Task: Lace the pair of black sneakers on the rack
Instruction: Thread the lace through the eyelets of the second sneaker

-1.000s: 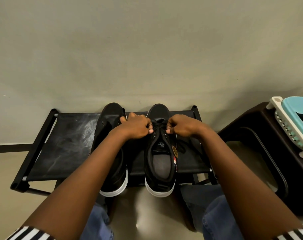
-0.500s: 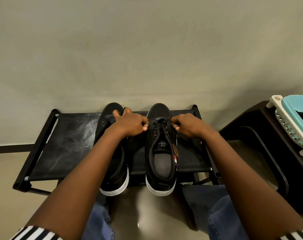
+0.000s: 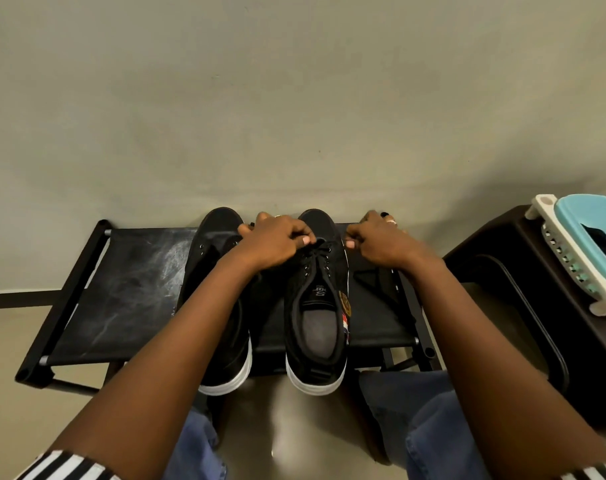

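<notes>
Two black sneakers with white soles stand side by side on a black fabric rack [image 3: 121,289], toes toward the wall. The right sneaker [image 3: 317,306] has a black lace [image 3: 320,252] crossed through its front eyelets. My left hand [image 3: 275,242] pinches one lace end at the shoe's left side. My right hand [image 3: 381,242] pinches the other end and holds it out past the shoe's right side. My left forearm covers much of the left sneaker [image 3: 218,299], so its lacing is hidden.
A dark brown plastic stool [image 3: 502,271] stands to the right, carrying a white and teal basket [image 3: 585,247]. A plain wall rises just behind the rack. My knees in blue jeans [image 3: 429,424] sit below the rack's front edge.
Both hands have moved apart, the right one further right, drawing the lace ends outward across the right sneaker. The sneakers stay in place.
</notes>
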